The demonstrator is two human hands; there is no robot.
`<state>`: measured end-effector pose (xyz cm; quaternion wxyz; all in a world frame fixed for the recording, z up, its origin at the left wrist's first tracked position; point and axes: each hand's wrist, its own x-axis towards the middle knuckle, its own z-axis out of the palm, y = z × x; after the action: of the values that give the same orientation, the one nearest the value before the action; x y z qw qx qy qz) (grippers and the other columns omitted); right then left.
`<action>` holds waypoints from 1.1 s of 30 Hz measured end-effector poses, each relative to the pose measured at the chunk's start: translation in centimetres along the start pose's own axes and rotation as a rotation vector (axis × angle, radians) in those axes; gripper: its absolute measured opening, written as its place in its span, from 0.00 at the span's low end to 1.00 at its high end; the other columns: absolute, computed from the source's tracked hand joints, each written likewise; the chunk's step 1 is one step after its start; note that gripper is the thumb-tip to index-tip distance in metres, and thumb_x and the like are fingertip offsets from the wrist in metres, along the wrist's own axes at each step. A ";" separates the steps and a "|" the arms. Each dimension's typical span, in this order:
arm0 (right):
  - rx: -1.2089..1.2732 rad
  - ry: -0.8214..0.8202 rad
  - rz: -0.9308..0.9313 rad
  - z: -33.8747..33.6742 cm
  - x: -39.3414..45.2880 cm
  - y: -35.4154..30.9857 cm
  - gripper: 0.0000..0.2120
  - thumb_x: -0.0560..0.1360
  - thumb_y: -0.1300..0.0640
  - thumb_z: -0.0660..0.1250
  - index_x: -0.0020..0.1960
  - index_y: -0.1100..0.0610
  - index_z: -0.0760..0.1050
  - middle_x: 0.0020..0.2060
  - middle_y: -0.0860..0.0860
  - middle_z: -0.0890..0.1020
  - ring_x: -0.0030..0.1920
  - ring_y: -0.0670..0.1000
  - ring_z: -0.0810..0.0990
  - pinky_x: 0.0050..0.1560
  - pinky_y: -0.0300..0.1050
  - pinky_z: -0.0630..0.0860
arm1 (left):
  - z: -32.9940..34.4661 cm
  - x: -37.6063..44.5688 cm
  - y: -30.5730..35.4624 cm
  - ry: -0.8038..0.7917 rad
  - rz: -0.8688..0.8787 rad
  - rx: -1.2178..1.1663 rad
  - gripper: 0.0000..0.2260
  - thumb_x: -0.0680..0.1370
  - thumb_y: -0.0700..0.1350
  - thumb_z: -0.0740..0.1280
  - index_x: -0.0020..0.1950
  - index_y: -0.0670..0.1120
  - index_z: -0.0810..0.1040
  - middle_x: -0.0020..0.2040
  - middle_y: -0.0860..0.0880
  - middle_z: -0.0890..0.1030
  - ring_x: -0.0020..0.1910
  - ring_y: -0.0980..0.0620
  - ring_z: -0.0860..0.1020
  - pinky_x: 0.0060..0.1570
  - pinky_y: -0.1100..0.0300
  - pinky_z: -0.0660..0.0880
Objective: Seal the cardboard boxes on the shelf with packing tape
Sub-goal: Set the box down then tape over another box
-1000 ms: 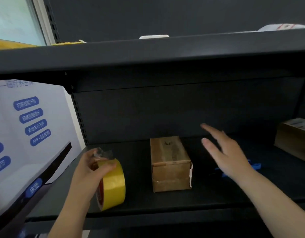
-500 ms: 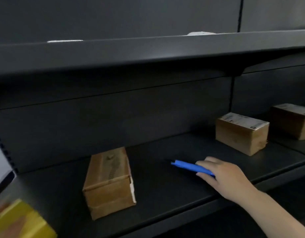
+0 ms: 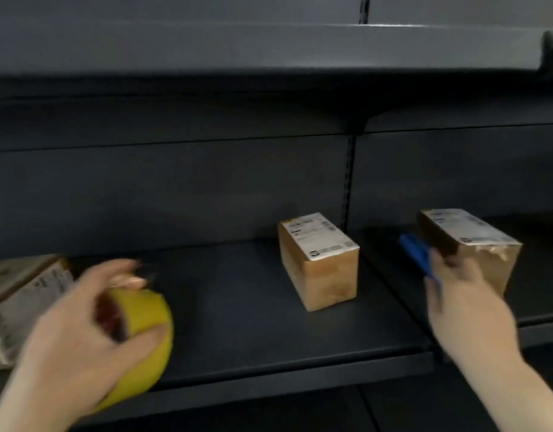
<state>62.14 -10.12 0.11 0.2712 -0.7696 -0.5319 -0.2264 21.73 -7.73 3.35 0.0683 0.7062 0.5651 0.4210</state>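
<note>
Gripped the yellow tape roll [image 3: 138, 335] in the left hand [image 3: 82, 332] and a blue cutter [image 3: 417, 254] in the right hand [image 3: 468, 307]. Saw no fresh tape on the middle box [image 3: 320, 260] or right box [image 3: 474, 244] on the shelf [image 3: 253, 325]. Judged sealing there not yet begun.

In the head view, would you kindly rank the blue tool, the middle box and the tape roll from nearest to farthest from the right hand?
1. Blue tool, held in the right hand.
2. Middle box, to its left.
3. Tape roll, far left, in the left hand.
</note>
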 end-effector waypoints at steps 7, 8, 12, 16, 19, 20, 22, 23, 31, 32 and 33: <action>-0.068 -0.382 -0.126 3.3 0.5 -1.0 0.25 0.78 0.41 0.53 0.71 0.50 0.63 0.62 0.49 0.67 0.59 0.51 0.70 0.45 0.42 0.73 | 8.6 3.9 5.5 -0.343 -0.174 0.454 0.30 0.63 0.55 0.71 0.63 0.54 0.67 0.51 0.53 0.77 0.56 0.49 0.74 0.55 0.53 0.70; -0.092 -0.401 -0.169 3.5 0.6 -1.1 0.27 0.77 0.38 0.52 0.70 0.51 0.63 0.63 0.49 0.68 0.60 0.51 0.70 0.47 0.42 0.73 | 9.2 4.1 5.5 -0.376 -0.208 0.457 0.29 0.65 0.56 0.70 0.64 0.54 0.67 0.51 0.53 0.77 0.56 0.49 0.73 0.55 0.53 0.69; 0.093 -0.155 -0.316 2.3 1.6 0.1 0.31 0.75 0.36 0.48 0.65 0.56 0.72 0.56 0.53 0.77 0.53 0.55 0.75 0.48 0.50 0.75 | 9.6 4.8 5.5 -0.463 -0.321 0.398 0.23 0.67 0.54 0.69 0.61 0.54 0.69 0.50 0.53 0.75 0.51 0.50 0.73 0.56 0.52 0.68; 0.049 0.107 -0.236 1.8 4.1 3.9 0.26 0.73 0.40 0.56 0.63 0.56 0.73 0.59 0.60 0.75 0.63 0.63 0.69 0.67 0.66 0.52 | 9.6 4.6 5.6 -0.502 -0.311 0.382 0.26 0.67 0.53 0.69 0.64 0.54 0.67 0.56 0.54 0.73 0.54 0.51 0.71 0.58 0.51 0.67; -0.127 -0.110 -0.057 2.5 6.6 6.3 0.31 0.71 0.33 0.59 0.68 0.49 0.65 0.67 0.57 0.69 0.69 0.63 0.61 0.66 0.72 0.47 | 9.5 4.6 5.4 -0.460 -0.311 0.346 0.29 0.67 0.52 0.70 0.66 0.53 0.66 0.66 0.51 0.68 0.64 0.50 0.68 0.63 0.48 0.65; -0.143 -0.160 -0.018 2.8 7.3 7.0 0.31 0.70 0.34 0.60 0.68 0.48 0.65 0.67 0.55 0.69 0.68 0.62 0.62 0.64 0.72 0.55 | 9.6 4.5 5.3 -0.446 -0.305 0.339 0.30 0.67 0.52 0.70 0.67 0.52 0.66 0.68 0.50 0.67 0.65 0.50 0.67 0.64 0.47 0.65; -0.116 -0.198 0.016 3.1 8.6 8.1 0.30 0.69 0.39 0.63 0.68 0.48 0.66 0.66 0.54 0.70 0.66 0.61 0.65 0.60 0.67 0.66 | 9.6 4.4 5.1 -0.423 -0.292 0.319 0.32 0.68 0.52 0.70 0.70 0.52 0.63 0.69 0.50 0.67 0.66 0.50 0.67 0.65 0.48 0.65; -0.108 -0.221 0.028 3.2 9.2 8.6 0.30 0.69 0.41 0.64 0.68 0.48 0.65 0.66 0.54 0.70 0.66 0.60 0.65 0.60 0.66 0.67 | 9.7 4.4 5.2 -0.409 -0.282 0.317 0.32 0.69 0.52 0.70 0.71 0.52 0.61 0.68 0.50 0.68 0.66 0.51 0.68 0.65 0.49 0.65; 0.168 0.018 -0.200 1.7 7.7 2.3 0.33 0.70 0.34 0.57 0.66 0.55 0.69 0.63 0.60 0.72 0.67 0.63 0.66 0.63 0.71 0.61 | 12.6 3.7 8.2 -0.109 -0.040 0.169 0.22 0.73 0.51 0.67 0.67 0.52 0.68 0.64 0.52 0.74 0.60 0.54 0.73 0.56 0.62 0.68; 0.288 -0.035 -0.250 1.2 6.9 -0.3 0.36 0.68 0.31 0.54 0.68 0.53 0.67 0.65 0.58 0.71 0.66 0.61 0.67 0.62 0.66 0.66 | 13.6 3.5 9.0 -0.155 -0.113 0.009 0.22 0.74 0.51 0.67 0.67 0.52 0.68 0.64 0.51 0.74 0.60 0.55 0.72 0.54 0.64 0.66; 0.386 -0.123 -0.276 0.9 6.2 -2.9 0.40 0.66 0.27 0.53 0.70 0.49 0.63 0.68 0.55 0.68 0.66 0.59 0.67 0.60 0.61 0.70 | 14.6 3.6 9.7 -0.228 -0.205 -0.134 0.23 0.75 0.52 0.66 0.68 0.51 0.67 0.65 0.50 0.74 0.60 0.55 0.72 0.54 0.64 0.66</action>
<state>61.52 -4.43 3.90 0.3468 -0.6359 -0.6809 -0.1085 38.78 -2.58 1.47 0.2216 0.6818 0.5936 0.3656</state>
